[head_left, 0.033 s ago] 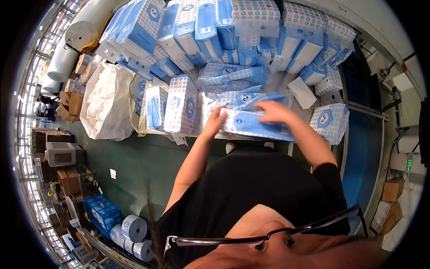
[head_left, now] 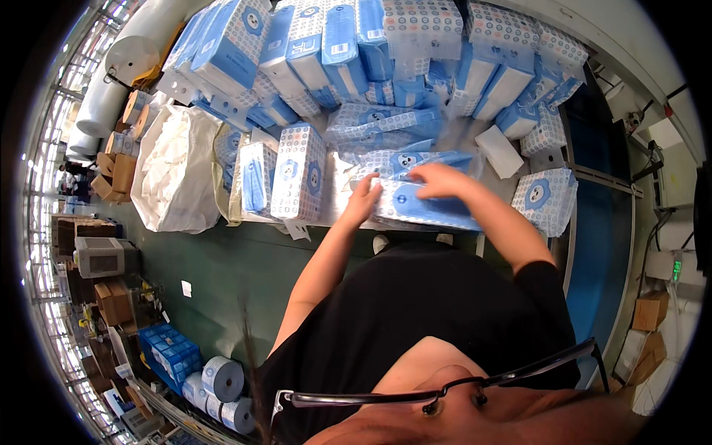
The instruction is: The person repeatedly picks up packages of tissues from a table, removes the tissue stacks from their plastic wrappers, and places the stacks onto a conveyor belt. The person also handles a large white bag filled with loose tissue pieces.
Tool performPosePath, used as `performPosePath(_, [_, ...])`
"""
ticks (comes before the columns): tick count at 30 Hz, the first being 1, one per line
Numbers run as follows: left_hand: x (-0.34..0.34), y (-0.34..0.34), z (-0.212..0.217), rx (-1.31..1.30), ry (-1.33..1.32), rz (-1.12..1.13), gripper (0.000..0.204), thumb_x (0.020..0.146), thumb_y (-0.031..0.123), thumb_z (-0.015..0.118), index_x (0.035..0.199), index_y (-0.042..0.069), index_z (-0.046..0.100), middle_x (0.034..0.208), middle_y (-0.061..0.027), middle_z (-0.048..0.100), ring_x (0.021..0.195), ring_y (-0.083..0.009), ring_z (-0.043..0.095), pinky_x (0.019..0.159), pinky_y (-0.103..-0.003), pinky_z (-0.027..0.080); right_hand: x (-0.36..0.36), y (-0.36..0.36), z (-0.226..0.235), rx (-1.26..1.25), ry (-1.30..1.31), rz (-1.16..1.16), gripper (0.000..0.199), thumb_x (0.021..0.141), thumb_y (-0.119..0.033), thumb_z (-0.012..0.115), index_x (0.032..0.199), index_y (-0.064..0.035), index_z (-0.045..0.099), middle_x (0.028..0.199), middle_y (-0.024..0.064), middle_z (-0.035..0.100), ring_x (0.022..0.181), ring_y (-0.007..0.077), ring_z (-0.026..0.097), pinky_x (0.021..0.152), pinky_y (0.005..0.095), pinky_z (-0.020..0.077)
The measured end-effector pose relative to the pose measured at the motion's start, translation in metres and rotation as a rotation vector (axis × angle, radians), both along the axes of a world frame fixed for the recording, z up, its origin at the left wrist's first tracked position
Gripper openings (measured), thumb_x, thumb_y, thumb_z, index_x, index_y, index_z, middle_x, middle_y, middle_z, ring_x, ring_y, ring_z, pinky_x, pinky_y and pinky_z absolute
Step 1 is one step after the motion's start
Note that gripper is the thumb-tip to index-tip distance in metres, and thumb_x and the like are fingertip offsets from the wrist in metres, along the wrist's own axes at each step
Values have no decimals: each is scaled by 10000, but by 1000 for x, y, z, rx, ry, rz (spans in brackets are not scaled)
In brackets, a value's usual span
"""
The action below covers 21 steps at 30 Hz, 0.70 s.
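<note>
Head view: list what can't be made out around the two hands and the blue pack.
- Right hand: its palm and grip are hidden, only its back shows on the blue pack.
- Left hand: its fingertips at the pack's end blur together.
- Pack's underside and the table beneath it: covered by the pack.
- Stacked packs at the top: cut off by the picture's edge.

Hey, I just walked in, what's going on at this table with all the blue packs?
A person in a black top stands at a metal table heaped with blue and white tissue packs. Both bare hands rest on one flat blue pack lying at the near edge: the left hand at its left end, the right hand on top. More packs stand upright to the left, beside a big white sack.
</note>
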<state>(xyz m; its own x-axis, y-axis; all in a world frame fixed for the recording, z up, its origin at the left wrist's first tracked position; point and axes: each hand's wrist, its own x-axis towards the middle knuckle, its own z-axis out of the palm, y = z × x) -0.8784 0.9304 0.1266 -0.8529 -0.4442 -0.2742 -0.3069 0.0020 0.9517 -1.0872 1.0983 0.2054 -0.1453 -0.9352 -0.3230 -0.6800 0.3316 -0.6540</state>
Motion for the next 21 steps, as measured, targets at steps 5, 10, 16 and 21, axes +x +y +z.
performPosePath(5, [-20, 23, 7, -436, -23, -35, 458, 986, 252, 525, 1356, -12, 472, 1160, -222, 616, 1067, -314, 598, 929, -372, 453, 15, -60, -13, 104, -26, 107, 636, 665, -270, 730, 1243, -38, 600, 1150, 198, 657, 1052, 345, 629, 889, 416, 506])
performPosePath(10, [-11, 22, 18, -650, -17, 50, 546, 934, 311, 585, 1355, -20, 480, 1277, -260, 550, 1192, -403, 524, 1006, -450, 413, -46, 89, 37, 437, 127, 95, 773, 653, -189, 795, 1359, -121, 487, 1287, 152, 597, 1164, 315, 588, 965, 407, 473])
performPosePath(16, [-16, 37, 58, -1046, 163, 302, 615, 742, 239, 808, 1247, 10, 543, 1174, -211, 552, 1108, -392, 520, 943, -463, 424, -63, 201, 36, 202, -181, -594, 653, 732, -277, 772, 1324, -124, 541, 1207, 145, 637, 1062, 299, 627, 875, 391, 510])
performPosePath(21, [-24, 77, 101, -1119, 228, -463, 625, 667, 544, 781, 992, 40, 603, 982, -149, 544, 957, -334, 527, 820, -431, 433, -16, 104, -22, -163, 131, -386, 297, 862, -335, 643, 841, -39, 663, 817, 190, 647, 805, 391, 618, 717, 461, 483])
